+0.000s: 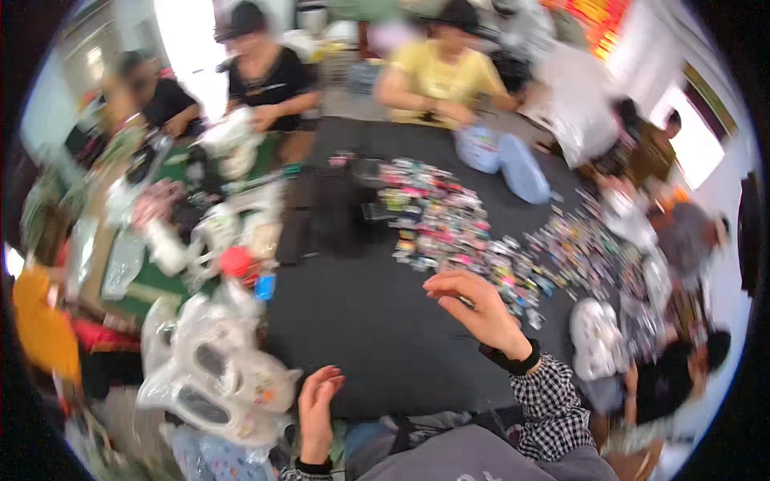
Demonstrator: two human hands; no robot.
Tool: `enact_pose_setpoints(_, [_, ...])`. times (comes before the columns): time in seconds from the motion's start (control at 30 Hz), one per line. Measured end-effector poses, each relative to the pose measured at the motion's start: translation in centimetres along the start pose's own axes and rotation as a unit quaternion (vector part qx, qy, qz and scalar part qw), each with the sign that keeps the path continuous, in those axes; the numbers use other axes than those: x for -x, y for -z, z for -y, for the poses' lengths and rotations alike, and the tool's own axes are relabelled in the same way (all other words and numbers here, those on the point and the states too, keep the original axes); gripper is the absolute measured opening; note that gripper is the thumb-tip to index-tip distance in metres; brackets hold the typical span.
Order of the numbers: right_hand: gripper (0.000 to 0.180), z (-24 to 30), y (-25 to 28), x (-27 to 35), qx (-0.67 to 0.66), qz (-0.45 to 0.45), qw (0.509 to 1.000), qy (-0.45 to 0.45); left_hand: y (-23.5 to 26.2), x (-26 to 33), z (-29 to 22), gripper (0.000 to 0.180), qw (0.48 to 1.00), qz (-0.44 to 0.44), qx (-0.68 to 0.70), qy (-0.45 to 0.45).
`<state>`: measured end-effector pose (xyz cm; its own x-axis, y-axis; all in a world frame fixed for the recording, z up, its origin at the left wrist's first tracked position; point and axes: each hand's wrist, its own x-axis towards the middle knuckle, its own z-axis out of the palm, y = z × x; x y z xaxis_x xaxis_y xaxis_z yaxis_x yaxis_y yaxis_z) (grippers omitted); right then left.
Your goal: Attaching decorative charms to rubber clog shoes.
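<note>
The right hand point(484, 314), loosely curled and empty, was near small colourful pieces point(449, 220) heaped on the black tabletop point(353, 321); the left hand point(316, 413), also empty, was beside clear plastic wrapping point(158, 327) containing white clogs point(250, 386)

the right hand point(484, 315) is raised at the end of a forearm point(553, 413) that slants up and leftward from the lower right, its slightly curved fingers point(459, 282) pointing left and its thumb point(455, 309) set apart below them. the left hand point(317, 409) stands lower and well apart from it, near the lower edge, with the fingers together, gently bent and pointing upward, while only a little of the left forearm point(309, 474) shows beneath the wrist point(313, 463).
</note>
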<state>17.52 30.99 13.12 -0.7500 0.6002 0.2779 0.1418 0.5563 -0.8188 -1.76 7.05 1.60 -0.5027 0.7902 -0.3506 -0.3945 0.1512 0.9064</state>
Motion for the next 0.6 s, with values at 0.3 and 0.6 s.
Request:
enact_pose_setpoints(0.3, [0.023, -8.2, 15.3, 35.6, 0.124, -0.423, 0.812, -0.382, -11.3, -0.1, 3.1, 0.027, 0.986, 0.118, -0.081, 0.083])
enact_pose_setpoints(0.6, [0.054, -20.1, 23.7, 50.1, 0.38, -0.41, 0.695, -0.453, -17.2, 2.1, 3.3, 0.033, 0.952, 0.266, -0.125, 0.087])
